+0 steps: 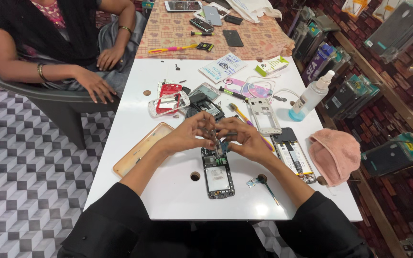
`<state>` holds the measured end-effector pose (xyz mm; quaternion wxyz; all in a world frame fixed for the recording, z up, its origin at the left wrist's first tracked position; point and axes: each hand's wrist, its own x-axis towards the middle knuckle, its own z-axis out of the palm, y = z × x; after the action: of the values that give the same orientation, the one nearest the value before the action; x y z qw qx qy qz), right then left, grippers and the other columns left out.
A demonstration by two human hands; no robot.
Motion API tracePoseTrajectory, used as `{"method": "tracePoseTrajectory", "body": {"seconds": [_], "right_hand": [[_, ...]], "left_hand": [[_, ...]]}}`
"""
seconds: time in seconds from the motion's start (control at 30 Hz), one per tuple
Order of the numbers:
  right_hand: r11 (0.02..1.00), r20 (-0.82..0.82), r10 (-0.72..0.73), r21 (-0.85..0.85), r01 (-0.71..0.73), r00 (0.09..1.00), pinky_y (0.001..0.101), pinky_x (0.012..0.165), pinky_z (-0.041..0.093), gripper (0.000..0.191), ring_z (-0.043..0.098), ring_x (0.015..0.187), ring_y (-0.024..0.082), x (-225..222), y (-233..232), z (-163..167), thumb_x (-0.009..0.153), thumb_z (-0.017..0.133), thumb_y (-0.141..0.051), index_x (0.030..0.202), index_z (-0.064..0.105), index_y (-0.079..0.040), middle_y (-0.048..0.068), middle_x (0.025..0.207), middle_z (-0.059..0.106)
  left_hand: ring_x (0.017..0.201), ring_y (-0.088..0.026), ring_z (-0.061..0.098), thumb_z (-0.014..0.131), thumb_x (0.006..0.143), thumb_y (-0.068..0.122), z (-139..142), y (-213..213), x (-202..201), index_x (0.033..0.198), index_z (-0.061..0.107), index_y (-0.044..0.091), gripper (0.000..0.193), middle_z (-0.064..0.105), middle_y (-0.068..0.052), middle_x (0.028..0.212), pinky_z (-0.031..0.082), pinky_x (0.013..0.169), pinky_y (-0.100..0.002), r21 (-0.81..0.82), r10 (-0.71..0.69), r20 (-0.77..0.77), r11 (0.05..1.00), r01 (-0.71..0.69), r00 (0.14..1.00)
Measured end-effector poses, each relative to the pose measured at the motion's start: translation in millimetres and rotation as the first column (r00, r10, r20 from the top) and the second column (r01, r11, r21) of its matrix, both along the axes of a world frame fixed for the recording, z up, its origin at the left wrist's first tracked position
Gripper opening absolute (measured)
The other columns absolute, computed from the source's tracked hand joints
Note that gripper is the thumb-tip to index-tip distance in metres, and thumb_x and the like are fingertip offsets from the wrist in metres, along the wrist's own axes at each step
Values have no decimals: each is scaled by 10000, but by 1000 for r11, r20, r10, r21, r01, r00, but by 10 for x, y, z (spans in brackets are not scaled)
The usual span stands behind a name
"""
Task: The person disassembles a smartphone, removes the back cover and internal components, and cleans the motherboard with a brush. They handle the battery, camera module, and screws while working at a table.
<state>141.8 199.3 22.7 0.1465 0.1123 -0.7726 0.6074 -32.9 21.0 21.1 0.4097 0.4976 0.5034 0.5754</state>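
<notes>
**Two hands working over an opened phone**

Nearest the camera, black sleeves are reaching out over the white table (pixel 168 191). The opened black phone body with its exposed circuit board (pixel 218 174) is lying flat just below the hands. The left hand (pixel 190 134) and right hand (pixel 245 138) are meeting above its top end, fingers pinching together around a small thin metal part (pixel 216 141). A pink folded cloth (pixel 335 154) is lying to the right, near a clear spray bottle (pixel 311 95).
</notes>
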Motion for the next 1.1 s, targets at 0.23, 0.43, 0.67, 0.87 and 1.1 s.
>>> {"method": "tracePoseTrajectory", "body": {"seconds": [0.23, 0.43, 0.67, 0.87, 1.1], "right_hand": [[1000, -37, 16, -3, -16, 999, 377, 992, 596, 453, 626, 1220, 198, -21, 55, -24, 800, 692, 169, 1212, 618, -3, 107, 1328, 546], [995, 119, -99, -6, 101, 988, 307, 854, 592, 139, 714, 940, 136, -23, 69, -82, 887, 746, 64, 1002, 683, 16, 66, 987, 729], [962, 296, -266, 139, 234, 917, 228, 718, 551, 74, 699, 796, 63, -75, 40, -83, 853, 767, -22, 909, 719, -20, 1, 829, 752], [952, 350, -283, 218, 216, 893, 249, 664, 494, 79, 621, 737, 73, -82, 15, -60, 899, 774, -69, 929, 734, -7, 28, 804, 724], [941, 420, -308, 268, 208, 854, 276, 650, 606, 84, 700, 701, 91, -76, -62, 3, 821, 799, -84, 866, 773, -18, 40, 776, 755]], "left_hand": [[926, -148, 725, 855, 714, 1, 34, 8, 37, 1239, 503, 110, 641, 651, -65, 1082, 595, 796, -277, -37, 23, -26, 999, -24, 999], [839, -147, 687, 699, 796, -40, -51, 47, 5, 1239, 567, 53, 471, 664, -71, 1065, 596, 688, -272, -19, 45, -128, 999, -47, 991], [721, -150, 751, 609, 980, 155, -45, 53, -64, 1162, 637, 18, 229, 729, -87, 929, 636, 640, -275, -194, 36, -9, 980, -37, 999], [730, -164, 752, 757, 858, 84, -2, -10, -77, 1152, 650, 16, 321, 728, -93, 943, 641, 653, -272, -157, 26, -104, 987, -43, 994], [714, -158, 762, 798, 776, 23, -40, -48, -107, 950, 712, -30, 202, 745, -90, 931, 621, 600, -278, -132, 71, -216, 986, -101, 974]]}}
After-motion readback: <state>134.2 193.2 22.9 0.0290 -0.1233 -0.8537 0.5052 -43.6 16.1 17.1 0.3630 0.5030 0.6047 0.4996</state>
